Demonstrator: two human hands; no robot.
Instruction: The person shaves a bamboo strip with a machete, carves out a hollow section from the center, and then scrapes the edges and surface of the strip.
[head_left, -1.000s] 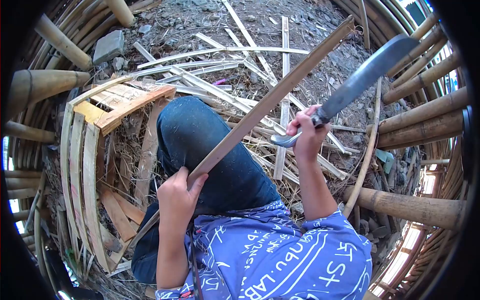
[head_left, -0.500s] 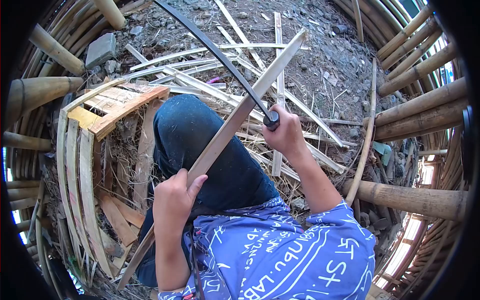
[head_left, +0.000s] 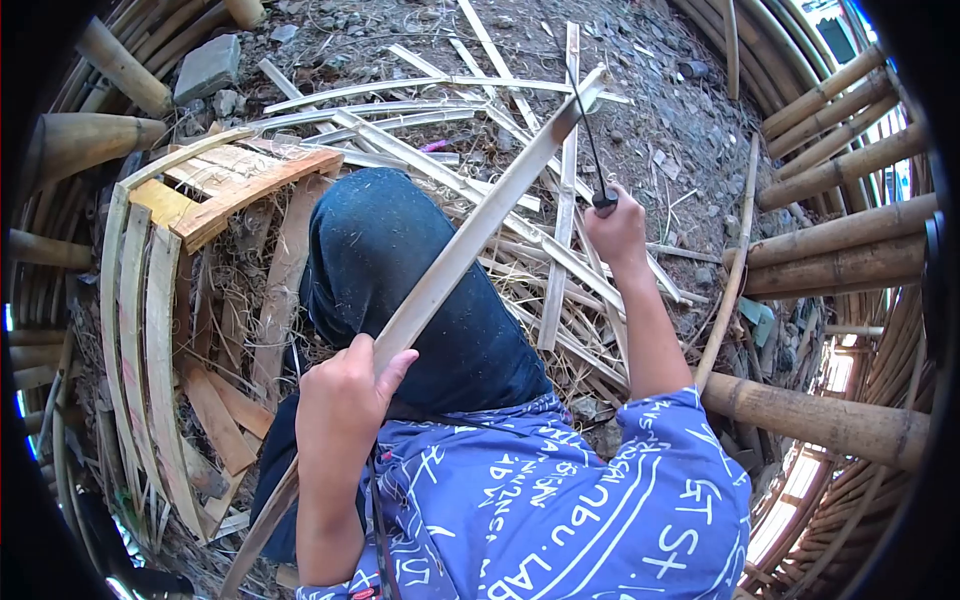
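My left hand point(head_left: 345, 400) is closed around a long, flat bamboo strip point(head_left: 470, 240), its thumb lying along the top. The strip slants over my raised knee, far end up and to the right, near end passing below my forearm. My right hand point(head_left: 617, 230) grips the dark handle of a machete point(head_left: 604, 198) to the right of the strip. Seen nearly edge-on, its thin dark blade points away from me and overlaps the strip near the far end.
Several split bamboo strips point(head_left: 420, 165) lie crossed on the rubble-strewn ground ahead. A low wooden stool-like frame point(head_left: 265, 190) stands left of my knee, with curved strips point(head_left: 160, 330) beside it. Thick bamboo poles point(head_left: 815, 415) line the right side; a grey block point(head_left: 207, 68) lies at upper left.
My right hand has moved forward and right with the machete, its blade shifting from the strip's middle toward its far end and turning edge-on. My left hand keeps its hold, slightly lower left.
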